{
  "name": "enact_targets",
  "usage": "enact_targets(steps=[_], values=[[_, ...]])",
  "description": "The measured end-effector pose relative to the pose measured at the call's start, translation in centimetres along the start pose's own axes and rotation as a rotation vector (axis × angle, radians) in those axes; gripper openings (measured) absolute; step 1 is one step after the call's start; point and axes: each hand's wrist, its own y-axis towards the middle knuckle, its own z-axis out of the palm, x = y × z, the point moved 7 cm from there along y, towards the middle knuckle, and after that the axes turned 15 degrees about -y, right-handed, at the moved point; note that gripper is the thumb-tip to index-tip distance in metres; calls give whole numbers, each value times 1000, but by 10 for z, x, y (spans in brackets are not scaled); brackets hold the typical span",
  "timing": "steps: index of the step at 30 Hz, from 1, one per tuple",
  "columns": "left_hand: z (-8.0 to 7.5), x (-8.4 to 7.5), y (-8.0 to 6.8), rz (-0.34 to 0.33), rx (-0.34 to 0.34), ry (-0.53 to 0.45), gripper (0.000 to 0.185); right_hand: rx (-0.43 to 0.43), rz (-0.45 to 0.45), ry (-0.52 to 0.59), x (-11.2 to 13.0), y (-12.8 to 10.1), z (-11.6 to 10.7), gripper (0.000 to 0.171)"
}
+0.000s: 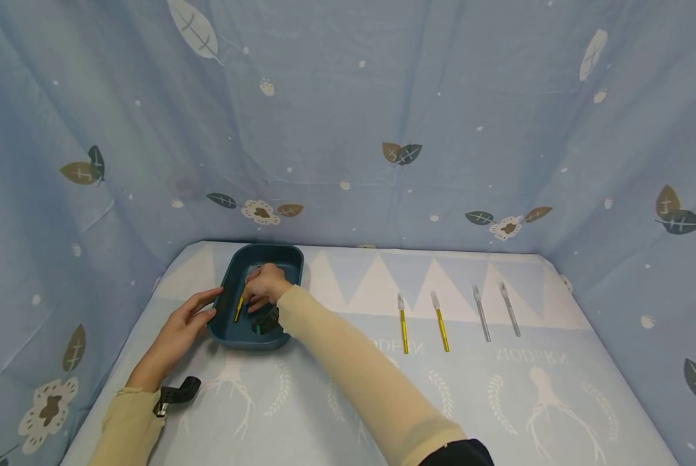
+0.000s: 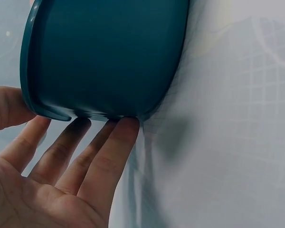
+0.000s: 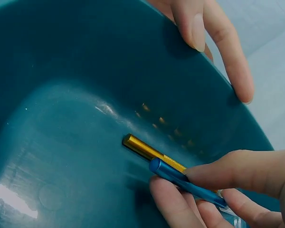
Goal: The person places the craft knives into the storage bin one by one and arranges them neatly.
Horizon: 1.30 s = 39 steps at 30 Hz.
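Observation:
A dark teal plastic basin [image 1: 244, 344] stands at the back left of the table. My left hand [image 1: 173, 333] holds its left rim, with the thumb over the edge and the fingers [image 2: 107, 166] against the outer wall. Inside the basin, my right hand [image 1: 266, 285] pinches a blue craft knife [image 3: 168, 172] between thumb and fingers. A gold craft knife [image 3: 143, 147] lies on the basin floor right beside the blue one, its far end hidden by my right hand. Part of a clear cap shows under my right fingers in the right wrist view.
Right of the basin lie two gold craft knives [image 1: 404, 330] and two silver ones [image 1: 482, 314], spaced in a row with clear-capped tips pointing away. A pale printed cloth [image 1: 324, 433] covers the table. Blue leaf-patterned curtain [image 1: 348, 116] encloses the back and sides.

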Motion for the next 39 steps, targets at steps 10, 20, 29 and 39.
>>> enact_targets(steps=[10, 20, 29, 39], values=[[1, -3, -1, 12, 4, -12, 55, -33, 5, -6, 0, 0, 0, 39], [2, -4, -2, 8, -2, 24, 55, -26, -22, -12, 1, -2, -4, 36], [2, -3, -2, 6, -3, 24, 55, -21, -28, -6, 2, 2, -7, 34], [3, -3, -2, 0, -12, 45, 55, 72, -139, 24, 19, 0, -11, 37]])
